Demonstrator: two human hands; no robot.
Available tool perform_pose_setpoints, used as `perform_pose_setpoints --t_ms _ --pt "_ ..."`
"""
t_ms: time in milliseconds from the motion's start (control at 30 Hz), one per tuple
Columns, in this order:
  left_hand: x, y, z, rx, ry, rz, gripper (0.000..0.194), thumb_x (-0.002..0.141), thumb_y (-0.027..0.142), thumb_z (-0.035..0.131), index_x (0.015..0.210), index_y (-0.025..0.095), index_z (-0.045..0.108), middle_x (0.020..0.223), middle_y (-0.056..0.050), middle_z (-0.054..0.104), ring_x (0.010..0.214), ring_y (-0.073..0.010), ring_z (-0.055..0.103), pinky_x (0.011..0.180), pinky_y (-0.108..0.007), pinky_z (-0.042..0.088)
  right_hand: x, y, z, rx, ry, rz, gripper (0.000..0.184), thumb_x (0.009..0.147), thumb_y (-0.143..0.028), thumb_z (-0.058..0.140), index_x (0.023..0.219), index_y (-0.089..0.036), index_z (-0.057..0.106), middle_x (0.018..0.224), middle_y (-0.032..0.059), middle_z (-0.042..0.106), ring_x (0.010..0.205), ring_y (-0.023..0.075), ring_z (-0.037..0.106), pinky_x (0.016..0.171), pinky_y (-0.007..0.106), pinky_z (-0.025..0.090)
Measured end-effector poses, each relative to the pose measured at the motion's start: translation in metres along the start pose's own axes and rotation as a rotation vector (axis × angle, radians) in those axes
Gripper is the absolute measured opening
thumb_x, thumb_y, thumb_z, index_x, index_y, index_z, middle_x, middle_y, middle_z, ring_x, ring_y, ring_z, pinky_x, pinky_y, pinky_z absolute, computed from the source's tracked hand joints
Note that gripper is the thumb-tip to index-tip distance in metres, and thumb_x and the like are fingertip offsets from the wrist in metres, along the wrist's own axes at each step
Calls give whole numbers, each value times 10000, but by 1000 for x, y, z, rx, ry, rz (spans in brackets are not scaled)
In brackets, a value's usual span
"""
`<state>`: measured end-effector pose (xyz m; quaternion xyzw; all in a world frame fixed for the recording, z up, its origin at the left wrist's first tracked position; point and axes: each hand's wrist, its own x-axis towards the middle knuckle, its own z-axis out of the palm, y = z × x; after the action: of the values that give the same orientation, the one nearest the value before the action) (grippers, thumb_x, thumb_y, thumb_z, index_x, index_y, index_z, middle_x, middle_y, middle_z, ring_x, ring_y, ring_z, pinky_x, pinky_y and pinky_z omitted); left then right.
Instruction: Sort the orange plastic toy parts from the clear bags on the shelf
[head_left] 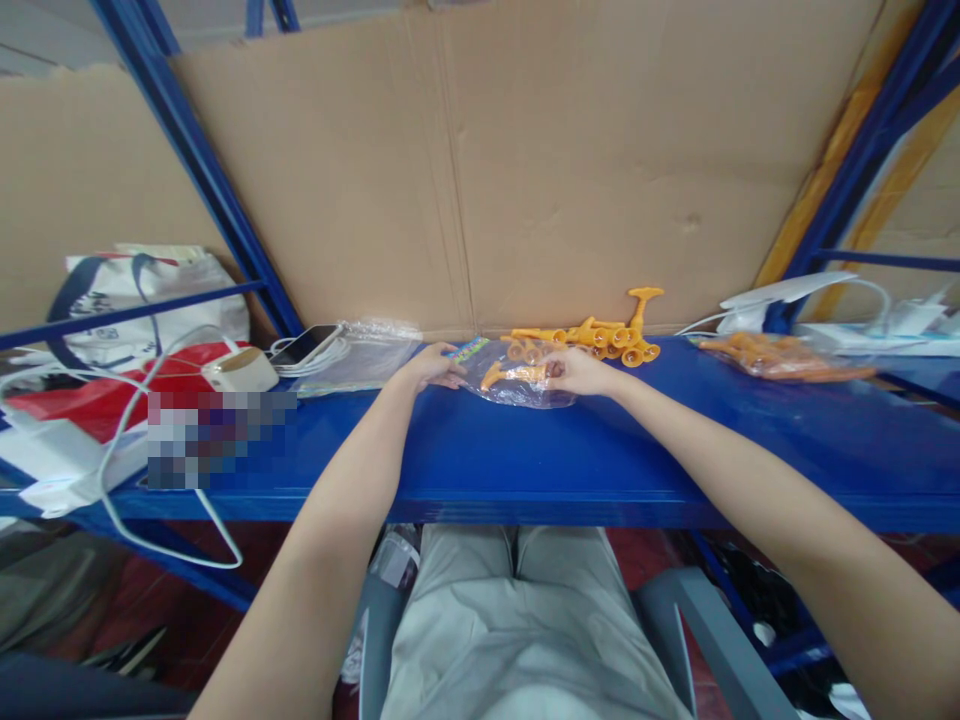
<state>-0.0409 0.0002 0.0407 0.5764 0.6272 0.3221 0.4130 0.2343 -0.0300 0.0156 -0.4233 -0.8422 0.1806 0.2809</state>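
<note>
In the head view, a clear plastic bag (491,392) with a colourful printed header lies on the blue tabletop between my hands. My left hand (437,366) pinches the bag at its header end. My right hand (583,373) is at the bag's other end, its fingers closed around the end of an orange plastic piece with a T-shaped handle (514,374). That piece lies in or on the bag; which one, I cannot tell. Just behind my right hand is a pile of similar orange pieces (611,338) with round cupped ends, one standing upright.
Flat clear bags (367,355) lie left of my left hand, beside a phone (306,345) and white cable. A filled bag of orange pieces (780,357) rests at right. Cardboard (525,170) stands behind the blue table (510,460). Chargers and a cloth bag (150,305) crowd the left.
</note>
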Motion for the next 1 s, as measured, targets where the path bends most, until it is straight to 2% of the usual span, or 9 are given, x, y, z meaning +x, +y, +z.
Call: perform_pose_setpoints --t_ms 100,200,333,467,533,700,867,1000 --pt "0 1 0 40 -35 -7 548 792 -1 659 1296 152 507 813 -42 746 608 -142 709 677 -250 581 -2 -6 -4 -65 29 17 113 746 -263 660 741 -151 650 654 -6 599 609 130 528 601 265 409" --pt "-1 2 0 110 -44 -4 536 727 0 716 1218 162 573 719 -9 719 625 -148 708 659 -233 564 -2 -9 -7 -142 73 39 88 743 -222 634 691 -152 627 637 1 587 612 134 522 604 268 395" --pt "-5 4 3 77 -73 11 494 678 -22 725 1134 138 623 641 7 681 616 -149 697 661 -232 568 -1 -6 -3 -81 79 48 146 752 -280 669 786 -138 679 725 33 640 693 173 573 670 310 452" --pt "-9 8 6 28 -117 -7 405 689 -35 674 1063 119 663 673 -22 706 642 -157 710 709 -246 595 -1 0 5 175 19 21 285 778 -387 692 939 -153 700 875 58 685 795 188 614 741 348 507" --pt "-11 9 7 0 -110 -26 391 693 -41 652 1050 117 673 686 -32 714 667 -167 721 724 -253 607 0 3 7 228 18 31 319 773 -425 699 944 -156 692 872 56 683 794 185 620 733 343 514" --pt "-9 9 12 -89 -115 -33 396 676 -42 657 1042 106 685 771 -67 745 721 -191 742 717 -253 628 1 6 7 140 63 -1 360 720 -466 734 879 -146 689 832 48 684 773 195 624 710 336 519" --pt "-5 8 17 -100 -87 -36 350 727 17 671 1061 119 695 839 -90 748 769 -212 749 716 -275 643 -2 -3 2 192 23 -51 425 738 -502 721 960 -141 704 934 86 726 849 231 652 762 355 531" --pt "-6 10 18 -104 -110 -39 364 771 34 640 1122 124 670 891 -93 746 774 -201 743 722 -290 643 -2 -4 2 208 -4 -5 395 748 -481 711 951 -142 716 917 82 724 856 228 654 778 361 530"
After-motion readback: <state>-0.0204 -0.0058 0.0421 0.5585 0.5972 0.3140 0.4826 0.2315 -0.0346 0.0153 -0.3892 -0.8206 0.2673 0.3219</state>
